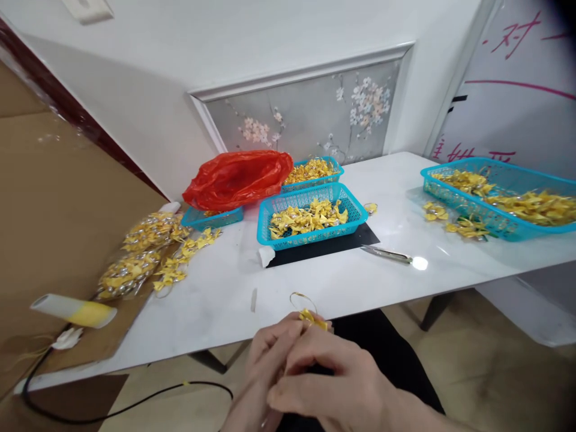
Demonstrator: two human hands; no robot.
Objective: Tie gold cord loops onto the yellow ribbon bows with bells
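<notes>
My left hand (270, 354) and my right hand (337, 366) are pressed together at the front edge of the white table. Both are closed around a small yellow ribbon bow (314, 320), which pokes out between the fingertips. A thin gold cord loop (303, 297) rises from it. My fingers hide the rest of the piece. Beyond the hands, a blue basket (312, 239) of similar yellow bows with silvery beads rests partly on a black sheet (315, 252). Thread snips (387, 254) lie to the right of that sheet.
A red plastic bag (238, 180) sits over a smaller blue basket (216, 221). Another filled basket (310, 180) stands behind. To the right is a large blue basket (508, 225), with loose bows (468, 228) beside it. Bagged bows (130, 273) lie left, near a black cable (135, 408).
</notes>
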